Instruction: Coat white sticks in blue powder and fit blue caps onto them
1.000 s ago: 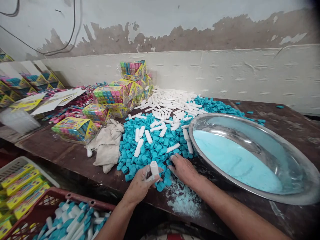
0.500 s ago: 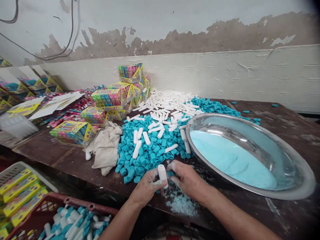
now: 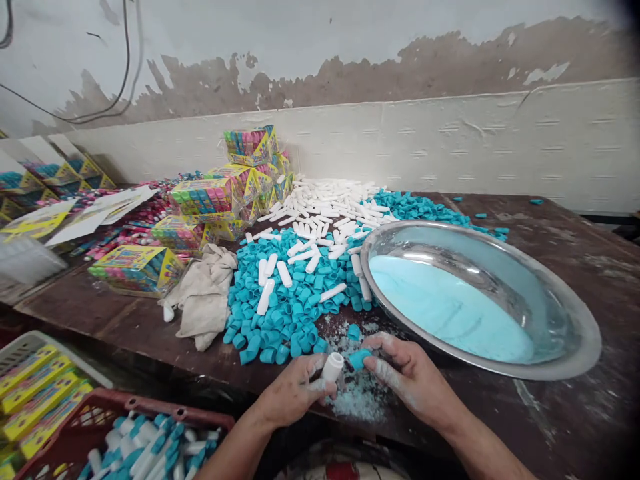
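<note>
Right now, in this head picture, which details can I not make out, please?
Head view, all:
Lower end of the white tube: covered by the left hand.
Part of the held blue cap: covered by the right hand.
Near end of the red crate: cut off by the bottom edge.
Fine print on the display box beside the cloth: too small.

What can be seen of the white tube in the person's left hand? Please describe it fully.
The white tube looks smooth and like plastic, with a round rim around an open, uncapped mouth. The thumb and fingers of the left hand grip it and hide its lower part. It leans slightly toward the right hand, mouth up, in front of the pile of blue caps. A blue cap in the right hand is close beside it but appears apart. Whether the tube contains anything cannot be told.
</note>
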Demonstrator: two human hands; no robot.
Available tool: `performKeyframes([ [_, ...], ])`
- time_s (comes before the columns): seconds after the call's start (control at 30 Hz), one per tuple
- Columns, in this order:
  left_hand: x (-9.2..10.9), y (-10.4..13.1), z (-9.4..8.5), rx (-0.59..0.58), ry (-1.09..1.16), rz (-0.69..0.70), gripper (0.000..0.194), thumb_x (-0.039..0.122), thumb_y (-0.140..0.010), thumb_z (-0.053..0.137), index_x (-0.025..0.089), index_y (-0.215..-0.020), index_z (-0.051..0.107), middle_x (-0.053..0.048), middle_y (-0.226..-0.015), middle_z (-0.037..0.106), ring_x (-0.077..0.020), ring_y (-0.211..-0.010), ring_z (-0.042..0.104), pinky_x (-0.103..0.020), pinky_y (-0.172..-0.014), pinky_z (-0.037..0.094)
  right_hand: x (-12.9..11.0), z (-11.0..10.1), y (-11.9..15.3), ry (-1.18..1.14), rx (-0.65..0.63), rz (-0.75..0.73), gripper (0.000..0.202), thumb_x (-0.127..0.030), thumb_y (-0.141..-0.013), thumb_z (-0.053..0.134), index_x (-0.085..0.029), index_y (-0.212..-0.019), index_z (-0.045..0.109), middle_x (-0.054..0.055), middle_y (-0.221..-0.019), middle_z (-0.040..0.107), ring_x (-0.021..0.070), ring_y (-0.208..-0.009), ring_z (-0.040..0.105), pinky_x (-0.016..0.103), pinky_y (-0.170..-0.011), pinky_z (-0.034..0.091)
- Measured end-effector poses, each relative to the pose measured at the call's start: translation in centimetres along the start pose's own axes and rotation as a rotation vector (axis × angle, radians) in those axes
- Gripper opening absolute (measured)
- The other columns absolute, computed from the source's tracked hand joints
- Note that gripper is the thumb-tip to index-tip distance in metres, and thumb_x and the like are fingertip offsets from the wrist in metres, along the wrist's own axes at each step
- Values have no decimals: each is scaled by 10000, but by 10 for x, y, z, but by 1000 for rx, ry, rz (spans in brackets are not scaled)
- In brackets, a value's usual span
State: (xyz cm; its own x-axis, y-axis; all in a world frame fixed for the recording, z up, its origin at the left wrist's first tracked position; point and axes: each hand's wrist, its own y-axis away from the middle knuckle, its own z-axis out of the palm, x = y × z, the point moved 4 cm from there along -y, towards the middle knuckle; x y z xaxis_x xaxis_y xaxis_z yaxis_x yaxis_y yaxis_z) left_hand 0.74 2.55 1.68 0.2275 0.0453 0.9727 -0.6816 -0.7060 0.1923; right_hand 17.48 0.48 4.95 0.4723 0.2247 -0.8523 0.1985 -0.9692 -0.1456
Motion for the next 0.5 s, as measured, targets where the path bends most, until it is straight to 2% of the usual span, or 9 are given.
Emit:
performKeyframes([
  [0.13, -3, 2, 6, -83, -100, -73, 90, 226, -718, 523, 147, -691, 557, 22, -654, 546, -127, -627, 488, -202, -581, 364, -7, -3, 8, 33, -83, -43, 114, -246, -804, 486, -178, -811, 578, -17, -710, 599, 117, -657, 537, 215, -634, 416],
  [0.27, -2, 3, 14, -176, -158, -119, 88, 224, -734, 471, 170, -740, 541, 25, -635, 529, -133, -593, 488, -207, -558, 366, 1, 2, 10, 17, -151, 66, 85, -200, -761, 502, -182, -797, 577, -37, -654, 573, 98, -581, 498, 196, -560, 394],
  [0.4, 5, 1, 18, -19, -519, -39, 119, 237, -759, 457, 176, -809, 546, -20, -774, 574, -177, -736, 503, -233, -642, 358, 13, 7, 10, -122, -261, 210, 78, -165, -724, 495, -173, -714, 572, -70, -497, 480, 74, -442, 423, 177, -460, 337],
  [0.5, 2, -4, 26, 38, -714, -53, 209, 361, -775, 478, 171, -757, 561, -35, -699, 589, -177, -643, 503, -240, -559, 320, 15, 10, 11, -146, -285, 254, 108, -121, -689, 470, -172, -624, 540, -76, -446, 439, 72, -405, 406, 179, -443, 320],
])
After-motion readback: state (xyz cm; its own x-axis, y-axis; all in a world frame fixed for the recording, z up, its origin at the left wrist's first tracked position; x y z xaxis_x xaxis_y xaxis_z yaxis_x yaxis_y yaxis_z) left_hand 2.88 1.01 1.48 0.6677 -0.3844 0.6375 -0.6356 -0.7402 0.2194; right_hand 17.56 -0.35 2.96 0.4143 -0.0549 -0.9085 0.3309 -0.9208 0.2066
